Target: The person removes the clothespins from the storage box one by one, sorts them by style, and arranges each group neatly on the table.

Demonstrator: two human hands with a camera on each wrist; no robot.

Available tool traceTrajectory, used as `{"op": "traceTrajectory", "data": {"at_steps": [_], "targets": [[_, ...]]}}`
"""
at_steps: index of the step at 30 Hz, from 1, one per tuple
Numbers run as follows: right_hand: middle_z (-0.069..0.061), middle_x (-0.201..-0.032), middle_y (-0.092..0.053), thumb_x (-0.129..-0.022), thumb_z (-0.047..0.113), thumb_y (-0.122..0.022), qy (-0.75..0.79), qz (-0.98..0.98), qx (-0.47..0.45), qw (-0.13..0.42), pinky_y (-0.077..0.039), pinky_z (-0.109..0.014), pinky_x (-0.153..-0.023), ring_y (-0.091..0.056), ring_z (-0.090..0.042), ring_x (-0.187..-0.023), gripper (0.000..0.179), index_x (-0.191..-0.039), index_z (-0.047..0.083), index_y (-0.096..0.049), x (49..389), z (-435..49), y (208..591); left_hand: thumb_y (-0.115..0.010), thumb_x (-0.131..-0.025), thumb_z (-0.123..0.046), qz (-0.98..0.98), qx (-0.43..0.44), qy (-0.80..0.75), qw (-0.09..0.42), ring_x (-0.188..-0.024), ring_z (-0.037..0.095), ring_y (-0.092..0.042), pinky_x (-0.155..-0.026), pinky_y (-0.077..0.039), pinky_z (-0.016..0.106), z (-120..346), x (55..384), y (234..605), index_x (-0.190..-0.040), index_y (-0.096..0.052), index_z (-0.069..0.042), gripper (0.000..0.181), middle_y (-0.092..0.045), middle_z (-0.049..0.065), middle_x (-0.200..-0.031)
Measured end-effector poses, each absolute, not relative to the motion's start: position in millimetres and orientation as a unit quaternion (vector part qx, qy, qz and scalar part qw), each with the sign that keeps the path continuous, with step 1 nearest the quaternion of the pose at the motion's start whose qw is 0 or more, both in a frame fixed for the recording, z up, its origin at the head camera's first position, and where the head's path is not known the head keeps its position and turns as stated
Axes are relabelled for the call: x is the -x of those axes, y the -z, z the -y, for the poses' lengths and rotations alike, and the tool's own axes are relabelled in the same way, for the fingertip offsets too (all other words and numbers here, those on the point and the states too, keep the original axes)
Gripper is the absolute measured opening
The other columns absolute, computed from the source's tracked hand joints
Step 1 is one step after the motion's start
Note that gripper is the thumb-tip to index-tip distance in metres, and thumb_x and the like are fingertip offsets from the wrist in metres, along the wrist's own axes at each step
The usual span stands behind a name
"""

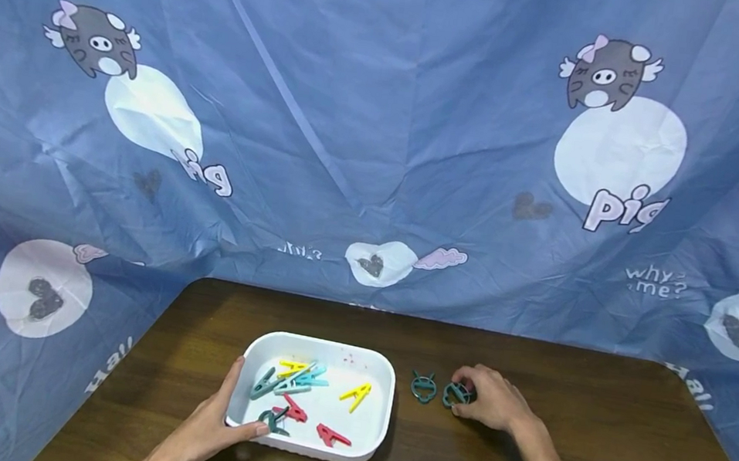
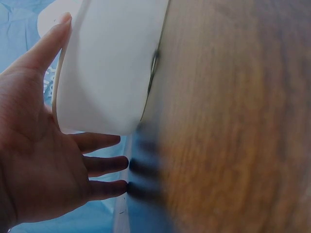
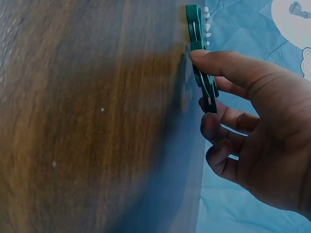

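At the right of the white tray (image 1: 312,453), my right hand (image 1: 491,398) pinches a dark green clip (image 1: 457,395) with a rounded, cloud-like outline between thumb and fingers. In the right wrist view this clip (image 3: 195,29) appears edge-on at the tabletop. Just left of it, a matching green clip (image 1: 423,387) lies on the table. My left hand (image 1: 203,430) rests against the tray's front left corner, thumb at the rim and fingers extended; the left wrist view shows the fingers straight beside the tray wall (image 2: 112,68).
Inside the tray lie several clothespins: yellow (image 1: 355,396), red (image 1: 333,435), light blue (image 1: 313,377) and dark green (image 1: 263,382). Another dark green clip (image 1: 274,420) sits by its front left corner. A blue printed cloth (image 1: 353,143) hangs behind the brown wooden table (image 1: 630,436).
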State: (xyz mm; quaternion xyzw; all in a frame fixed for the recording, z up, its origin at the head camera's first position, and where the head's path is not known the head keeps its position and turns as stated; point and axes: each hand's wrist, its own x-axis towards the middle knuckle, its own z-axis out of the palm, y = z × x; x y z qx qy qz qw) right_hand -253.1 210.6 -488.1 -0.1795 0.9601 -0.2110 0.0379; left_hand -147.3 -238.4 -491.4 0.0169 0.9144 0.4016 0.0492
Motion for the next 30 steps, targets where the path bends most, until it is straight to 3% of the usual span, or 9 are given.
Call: {"op": "traceTrajectory", "data": {"at_steps": [30], "targets": [[0.001, -0.097, -0.061, -0.072, 0.024, -0.088, 0.229, -0.953, 0.192, 0.043, -0.051, -0.037, -0.074, -0.058, -0.014, -0.090, 0.041, -0.110, 0.019, -0.071, 257.8, -210.5, 498.7, -0.083, -0.079, -0.039, -0.914, -0.015, -0.401, 0.053, -0.142, 0.046, -0.040, -0.112, -0.035, 0.060, 239.0, 148.6, 491.8, -0.161, -0.003, -0.006, 0.120, -0.020, 0.029, -0.164]]}}
